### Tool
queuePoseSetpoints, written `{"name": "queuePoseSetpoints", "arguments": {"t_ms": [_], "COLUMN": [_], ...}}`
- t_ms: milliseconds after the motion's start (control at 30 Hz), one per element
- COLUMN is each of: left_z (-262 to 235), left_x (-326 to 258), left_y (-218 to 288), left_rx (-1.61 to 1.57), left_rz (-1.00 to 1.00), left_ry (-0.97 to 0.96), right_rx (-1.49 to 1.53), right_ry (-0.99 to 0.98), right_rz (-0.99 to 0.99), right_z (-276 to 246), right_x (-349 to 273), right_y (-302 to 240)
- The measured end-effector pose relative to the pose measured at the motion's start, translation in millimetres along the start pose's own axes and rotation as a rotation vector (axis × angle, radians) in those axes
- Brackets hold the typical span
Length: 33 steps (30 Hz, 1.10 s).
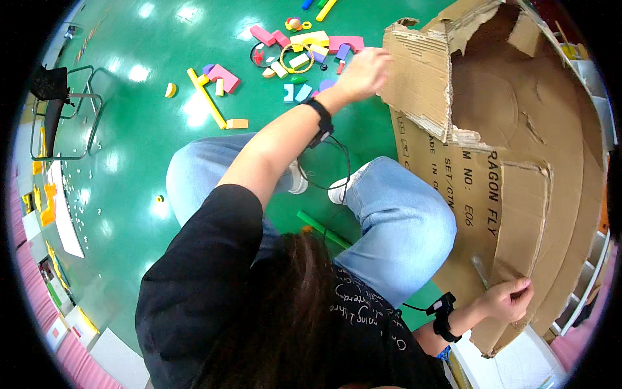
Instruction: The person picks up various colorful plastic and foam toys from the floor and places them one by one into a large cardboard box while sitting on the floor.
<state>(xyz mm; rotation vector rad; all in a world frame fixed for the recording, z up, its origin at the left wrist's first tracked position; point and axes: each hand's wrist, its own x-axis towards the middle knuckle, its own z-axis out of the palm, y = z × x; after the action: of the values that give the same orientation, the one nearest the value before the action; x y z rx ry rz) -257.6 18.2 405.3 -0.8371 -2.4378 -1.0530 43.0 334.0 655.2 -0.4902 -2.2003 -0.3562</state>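
Note:
A big torn brown cardboard sheet stands on its edge at my right, above the green floor. My left hand reaches forward and grips the ragged upper left corner of the cardboard. My right hand pinches the lower near edge of a cut flap of the same sheet. Each wrist wears a black band with a thin cable. I sit on the floor in blue jeans, knees bent, with the cardboard beside my right knee.
Several coloured foam blocks and a long yellow bar lie scattered on the floor ahead. A green stick lies under my legs. A black metal chair stands far left. White shelves are behind the cardboard.

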Motion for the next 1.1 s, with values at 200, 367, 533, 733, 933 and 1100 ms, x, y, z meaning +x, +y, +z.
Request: {"name": "queuePoseSetpoints", "arguments": {"t_ms": [200,367,533,733,933,1100], "left_z": [-19.1,-12.9,-1.7,10.4,14.9,15.0], "left_x": [-129.3,-181.4,-183.4,-183.7,-214.9,-213.9], "left_y": [-112.6,-134.0,-146.0,-159.5,-168.9,-163.8], "left_rx": [0.383,0.476,0.534,0.518,0.55,0.542], "left_rz": [-0.539,-1.204,-1.276,-1.217,-1.081,-1.051], "left_ry": [-0.109,-0.439,-0.538,-0.449,-0.481,-0.504], "right_rx": [0.028,0.006,0.024,0.052,0.098,0.089], "right_ry": [0.025,0.055,0.091,0.07,0.067,0.061], "right_rz": [-0.009,-0.016,0.126,0.242,0.301,0.295], "right_z": [-0.8,-2.9,-1.5,-2.5,-1.1,-3.5], "right_x": [3.0,-1.2,-7.2,-9.7,-9.2,-8.8], "right_y": [2.0,15.4,21.7,35.8,38.1,40.6]}}
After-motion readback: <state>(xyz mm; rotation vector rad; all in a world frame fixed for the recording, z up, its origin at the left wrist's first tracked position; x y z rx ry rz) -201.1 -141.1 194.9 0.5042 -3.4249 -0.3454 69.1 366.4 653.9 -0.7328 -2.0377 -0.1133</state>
